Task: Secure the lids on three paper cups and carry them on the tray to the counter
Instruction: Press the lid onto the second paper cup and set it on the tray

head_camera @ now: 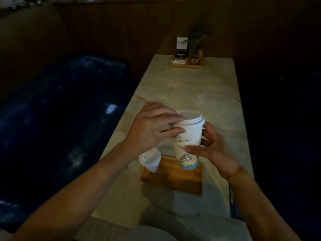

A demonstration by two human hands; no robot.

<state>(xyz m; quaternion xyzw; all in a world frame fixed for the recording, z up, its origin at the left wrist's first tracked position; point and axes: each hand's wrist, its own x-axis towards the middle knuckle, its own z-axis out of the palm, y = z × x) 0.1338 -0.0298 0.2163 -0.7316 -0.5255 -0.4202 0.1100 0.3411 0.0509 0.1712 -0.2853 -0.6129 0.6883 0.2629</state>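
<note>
I hold a white paper cup [186, 150] with a line drawing and a blue base just above the wooden tray [173, 180]. My right hand [211, 150] wraps the cup's side. My left hand [152, 127] has its fingers on the white lid [192, 117] at the cup's rim. A second lidded cup [150, 160] stands at the tray's left edge, partly behind my left wrist. A third cup is not visible.
The pale marble table [199, 91] runs away from me. At its far end a small wooden stand [187, 62] carries a plant, a card and napkins. A dark blue bench [60, 110] lies to the left. A blue-printed sheet [234, 204] lies near the right edge.
</note>
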